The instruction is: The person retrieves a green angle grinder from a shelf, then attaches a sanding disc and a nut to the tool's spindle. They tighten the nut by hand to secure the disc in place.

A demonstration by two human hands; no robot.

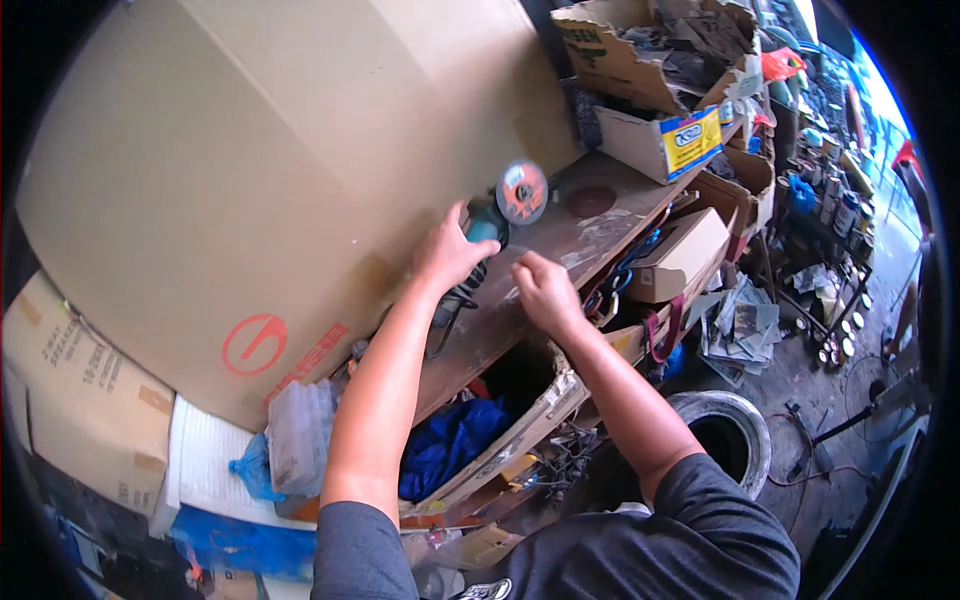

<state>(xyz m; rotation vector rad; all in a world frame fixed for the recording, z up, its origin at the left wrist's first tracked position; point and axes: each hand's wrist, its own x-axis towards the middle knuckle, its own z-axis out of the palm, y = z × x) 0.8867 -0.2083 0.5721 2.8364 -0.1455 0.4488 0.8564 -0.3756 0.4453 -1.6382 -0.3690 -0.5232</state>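
An angle grinder [483, 221] with a teal body stands on the wooden shelf, against the big cardboard sheet. Its orange and grey disc [522, 192] faces up toward me. My left hand [452, 252] is around the grinder's body, thumb on the near side; some of its fingers are hidden. A black cord [463, 292] hangs in loops below that hand. To the right, over the shelf, my right hand [548, 292] is closed, with fingertips pressed together. Whatever it may hold is too small to make out.
A dark red disc [592, 202] lies flat on the shelf [500, 335]. Torn cartons [630, 70] stand at its far end. Below are an open box with blue cloth [455, 445], a tyre [755, 450] and scattered cans [835, 350]. Clear plastic cases [300, 435] stand left.
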